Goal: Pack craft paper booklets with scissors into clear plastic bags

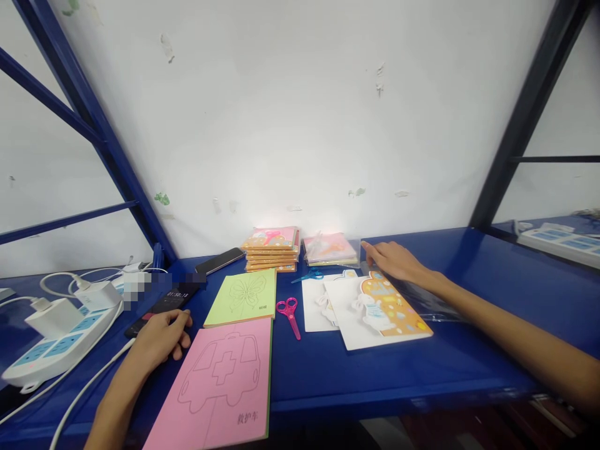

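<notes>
My left hand (162,337) rests on the blue table with loosely bent fingers and nothing in them, between a black phone (173,300) and a pink paper pad (225,381) with an ambulance outline. Over at the back, my right hand (391,257) has its fingertips at the edge of a clear plastic bag (354,253) around a pack of pink paper (330,247); they look pinched on it. Pink scissors (290,315) lie beside a green pad (244,294) with a butterfly outline. Blue scissors (309,275) lie behind two rabbit-printed covers (375,312).
Several wrapped packs (270,253) are stacked against the wall. A second phone (219,260) lies left of them. On the left, a white power strip (65,344) carries chargers and cables. Loose clear plastic (431,306) lies under my right forearm. Metal posts (94,119) frame the table.
</notes>
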`<state>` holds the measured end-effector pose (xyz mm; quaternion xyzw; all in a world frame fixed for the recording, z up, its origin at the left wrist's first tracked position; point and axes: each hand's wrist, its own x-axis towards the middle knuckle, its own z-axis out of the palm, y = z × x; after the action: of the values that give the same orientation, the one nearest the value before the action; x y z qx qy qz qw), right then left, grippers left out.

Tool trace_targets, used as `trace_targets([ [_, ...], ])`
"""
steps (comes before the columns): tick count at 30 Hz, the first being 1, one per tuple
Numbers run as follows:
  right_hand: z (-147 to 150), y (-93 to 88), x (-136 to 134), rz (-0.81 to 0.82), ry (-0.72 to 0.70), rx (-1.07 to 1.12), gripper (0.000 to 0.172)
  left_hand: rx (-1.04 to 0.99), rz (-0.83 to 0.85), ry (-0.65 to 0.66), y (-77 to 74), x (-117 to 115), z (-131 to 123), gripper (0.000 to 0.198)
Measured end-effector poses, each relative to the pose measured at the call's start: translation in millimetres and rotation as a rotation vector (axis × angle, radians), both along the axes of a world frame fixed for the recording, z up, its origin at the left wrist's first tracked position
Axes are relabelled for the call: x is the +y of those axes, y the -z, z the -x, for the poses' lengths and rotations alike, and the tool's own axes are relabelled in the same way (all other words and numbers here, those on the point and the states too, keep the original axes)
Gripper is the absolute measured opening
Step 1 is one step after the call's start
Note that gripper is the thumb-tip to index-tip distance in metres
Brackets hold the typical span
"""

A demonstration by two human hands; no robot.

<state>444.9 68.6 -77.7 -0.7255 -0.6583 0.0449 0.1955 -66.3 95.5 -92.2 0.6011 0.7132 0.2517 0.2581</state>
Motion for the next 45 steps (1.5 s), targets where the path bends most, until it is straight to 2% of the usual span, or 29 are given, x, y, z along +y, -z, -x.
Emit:
trace_targets([
  [45,5.9,-2.2,-2.3,-0.009,-0.009,-0.017,0.072,0.039,0.006,0.001,1.0,2.1,0.1,0.034],
])
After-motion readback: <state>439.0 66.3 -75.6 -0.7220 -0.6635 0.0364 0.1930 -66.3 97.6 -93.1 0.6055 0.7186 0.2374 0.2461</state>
